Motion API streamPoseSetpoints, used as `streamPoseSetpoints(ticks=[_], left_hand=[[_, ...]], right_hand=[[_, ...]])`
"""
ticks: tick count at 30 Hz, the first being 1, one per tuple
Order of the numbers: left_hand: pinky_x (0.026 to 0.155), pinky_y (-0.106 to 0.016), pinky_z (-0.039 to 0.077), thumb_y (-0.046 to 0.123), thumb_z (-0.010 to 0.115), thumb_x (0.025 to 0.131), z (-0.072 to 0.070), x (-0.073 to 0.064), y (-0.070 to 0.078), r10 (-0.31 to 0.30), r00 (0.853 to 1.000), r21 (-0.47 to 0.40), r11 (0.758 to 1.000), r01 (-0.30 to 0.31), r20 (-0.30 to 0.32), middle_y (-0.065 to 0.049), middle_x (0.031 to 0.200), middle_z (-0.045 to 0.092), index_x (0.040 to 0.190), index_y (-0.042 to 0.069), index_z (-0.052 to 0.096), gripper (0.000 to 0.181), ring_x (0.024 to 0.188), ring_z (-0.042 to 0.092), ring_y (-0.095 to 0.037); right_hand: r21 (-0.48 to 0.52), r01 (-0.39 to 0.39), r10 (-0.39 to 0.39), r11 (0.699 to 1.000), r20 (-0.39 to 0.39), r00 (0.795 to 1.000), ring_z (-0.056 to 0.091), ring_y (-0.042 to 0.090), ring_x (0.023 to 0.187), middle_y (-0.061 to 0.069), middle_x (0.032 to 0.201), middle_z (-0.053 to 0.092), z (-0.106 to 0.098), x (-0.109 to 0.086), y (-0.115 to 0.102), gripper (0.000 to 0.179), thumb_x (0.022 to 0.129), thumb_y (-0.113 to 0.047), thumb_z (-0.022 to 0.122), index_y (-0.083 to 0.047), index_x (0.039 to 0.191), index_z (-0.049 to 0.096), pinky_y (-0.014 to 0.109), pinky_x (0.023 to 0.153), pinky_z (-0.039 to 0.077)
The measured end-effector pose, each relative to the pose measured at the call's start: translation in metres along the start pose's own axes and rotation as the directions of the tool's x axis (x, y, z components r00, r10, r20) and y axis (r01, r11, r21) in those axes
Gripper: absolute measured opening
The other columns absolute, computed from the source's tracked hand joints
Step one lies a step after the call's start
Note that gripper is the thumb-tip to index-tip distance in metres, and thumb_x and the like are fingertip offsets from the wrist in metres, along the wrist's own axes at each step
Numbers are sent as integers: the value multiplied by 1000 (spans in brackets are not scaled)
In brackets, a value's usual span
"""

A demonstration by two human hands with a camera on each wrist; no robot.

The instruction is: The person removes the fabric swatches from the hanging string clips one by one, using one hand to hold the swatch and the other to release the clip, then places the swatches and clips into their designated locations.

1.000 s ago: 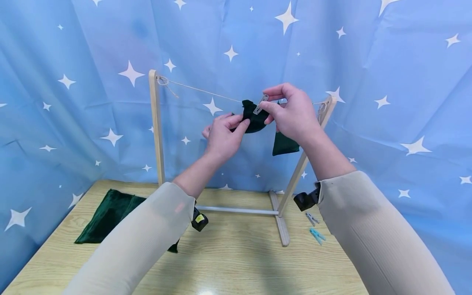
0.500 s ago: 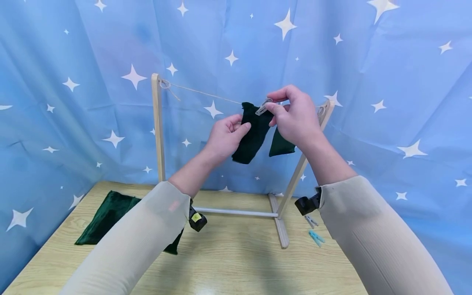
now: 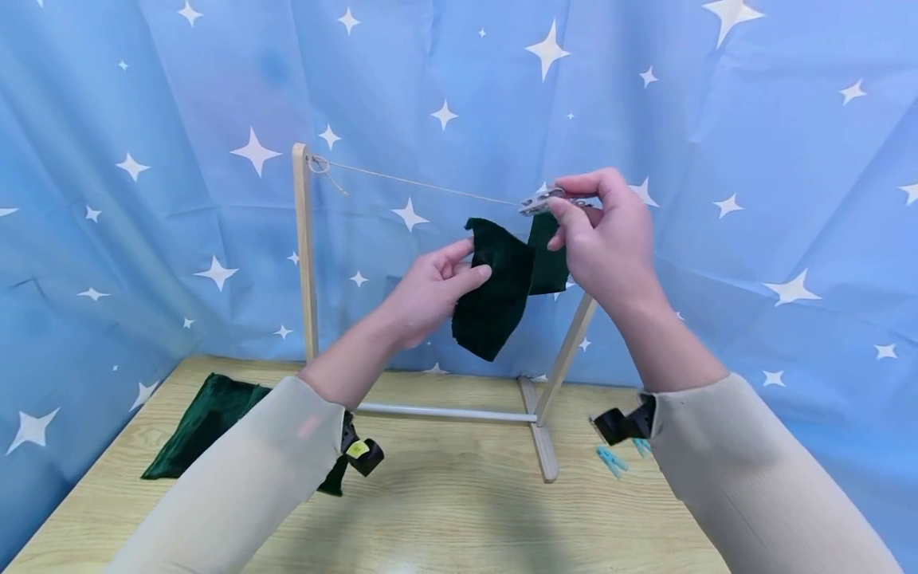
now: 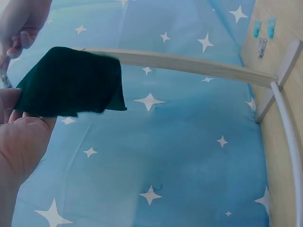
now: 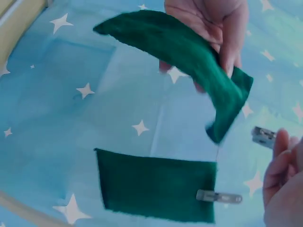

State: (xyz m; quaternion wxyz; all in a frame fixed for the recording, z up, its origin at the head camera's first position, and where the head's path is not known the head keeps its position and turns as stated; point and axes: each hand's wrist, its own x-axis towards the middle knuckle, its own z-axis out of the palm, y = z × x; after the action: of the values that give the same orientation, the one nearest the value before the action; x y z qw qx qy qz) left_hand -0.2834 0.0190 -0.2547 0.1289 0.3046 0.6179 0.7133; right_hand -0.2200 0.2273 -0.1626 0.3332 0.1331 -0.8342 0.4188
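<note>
My left hand [image 3: 427, 293] pinches a dark green velvety cloth [image 3: 495, 291] between thumb and fingers, and the cloth droops below the string line [image 3: 416, 184]. To its right, my right hand [image 3: 613, 231] pinches a grey clothespin [image 5: 264, 136] near the string, apart from the held cloth. Behind the held cloth, another green cloth [image 3: 548, 267] hangs from the string. A grey clothespin [image 5: 219, 196] on that cloth's edge shows in the right wrist view. In the left wrist view the held cloth [image 4: 71, 82] spreads out from the left fingers.
A wooden frame carries the string between a left post [image 3: 304, 255] and a right post [image 3: 568, 351], with a white crossbar [image 3: 452, 412] low down. More green cloth [image 3: 201, 426] lies on the table at left. Blue clothespins [image 3: 612, 461] and a grey clothespin [image 4: 262, 47] lie at right.
The held cloth has unfolded downward and dropped away from the string. My right hand has moved right with the clothespin, away from that cloth; the left hand has lowered slightly.
</note>
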Motion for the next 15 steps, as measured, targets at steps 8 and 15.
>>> streamPoseSetpoints(ticks=[8, 15], left_hand=[[133, -56, 30, 26, 58, 116, -5, -27, -20, -95, 996, -38, 995, 95, 0, -14, 157, 59, 178, 21, 20, 73, 166, 36, -23], [133, -57, 30, 30, 59, 116, -8, -48, -42, -183, 983, -90, 979, 182, -1, -7, 173, 44, 178, 21, 18, 74, 166, 37, -27]], right_hand=[[-4, -96, 95, 995, 117, 988, 68, 13, 67, 2, 129, 62, -26, -44, 42, 37, 112, -20, 66, -9, 147, 59, 22, 54, 51], [-24, -231, 232, 973, 151, 961, 70, 13, 68, 1, 135, 63, -49, -91, 90, 41, 112, -26, 66, -9, 148, 57, 26, 54, 54]])
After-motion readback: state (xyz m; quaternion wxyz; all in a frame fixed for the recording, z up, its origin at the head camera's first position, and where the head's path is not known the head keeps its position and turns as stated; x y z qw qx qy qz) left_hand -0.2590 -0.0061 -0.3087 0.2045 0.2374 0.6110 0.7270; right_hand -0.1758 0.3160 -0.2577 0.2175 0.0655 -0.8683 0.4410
